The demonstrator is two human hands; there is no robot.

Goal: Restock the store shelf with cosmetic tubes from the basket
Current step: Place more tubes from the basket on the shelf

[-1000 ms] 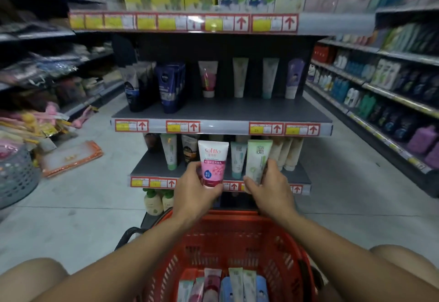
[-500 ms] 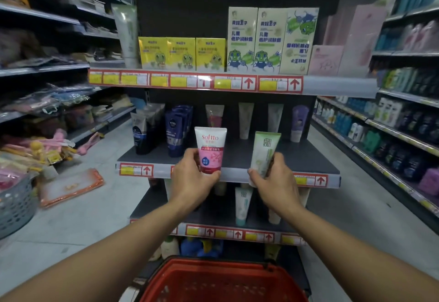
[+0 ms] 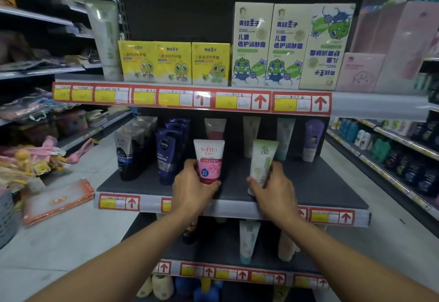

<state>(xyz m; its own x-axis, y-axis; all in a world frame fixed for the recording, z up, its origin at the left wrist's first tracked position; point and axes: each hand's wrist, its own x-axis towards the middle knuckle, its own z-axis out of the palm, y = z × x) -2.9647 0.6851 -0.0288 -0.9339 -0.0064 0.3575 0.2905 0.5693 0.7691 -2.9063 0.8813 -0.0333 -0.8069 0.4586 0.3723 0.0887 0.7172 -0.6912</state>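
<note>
Left hand: the left hand (image 3: 190, 189) has fingers and thumb wrapped round the cap end of a white and pink plastic tube printed "Softto" (image 3: 209, 160), holding it upright, cap down.
Right hand: the right hand (image 3: 276, 189) grips the lower part of a pale green and white plastic tube (image 3: 261, 162), cap down and leaning slightly to the right.
Where the tubes are: both sit over the front part of the dark grey middle shelf board (image 3: 320, 183); whether either cap touches the board is hidden by the fingers.
Key relation: each tube's long axis runs up from its hand. Straight behind the pink tube, at the back of that board, stands a matching pink-capped tube (image 3: 215, 128); behind the green one stand pale tubes (image 3: 251, 135). To my eye, each tube need only go straight back along its own lane, with no crossing of hands.
Left of the pink tube: dark blue Nivea tubes (image 3: 167, 154) stand just beside the left hand, so little room to swing that way.
Basket: not in view.
</note>
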